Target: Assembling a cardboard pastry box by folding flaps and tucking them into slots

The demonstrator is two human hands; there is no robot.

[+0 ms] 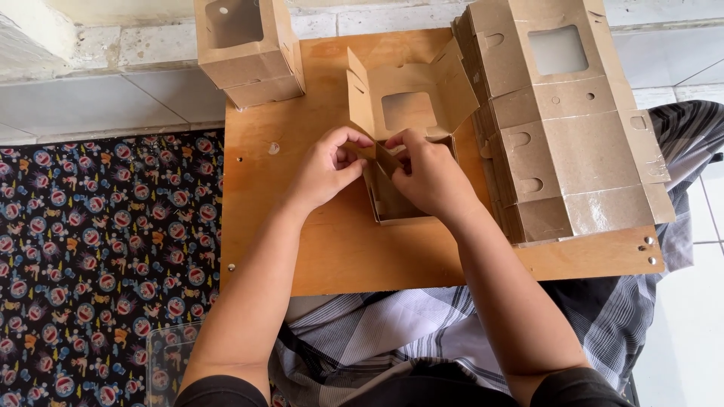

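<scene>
- A half-folded cardboard box (407, 113) with a square window lies near the middle of a wooden board (339, 249), its lid panel standing up and back, its tray part open toward the person.
- The left hand (326, 167) pinches a small flap at the near-left rim of the box, thumb and fingertips closed narrowly on it.
- The right hand (430, 177) covers the near-right part of the tray, fingers curled onto a flap beside the left hand's; the two hands almost touch over the box's front edge.
- The box sits right under the fingers, between both hands, its back half showing beyond them.
- Just right of the box, a stack of flat box blanks (566, 128) takes up the board's right side and hangs over its far edge, leaving little room there.
- Bare board lies left of and in front of the hands, out to the edges.
- At the far-left corner stands a finished box (249, 53).
- Left of the board lies a patterned mat (98, 249); pale floor tiles (679, 45) surround it.
</scene>
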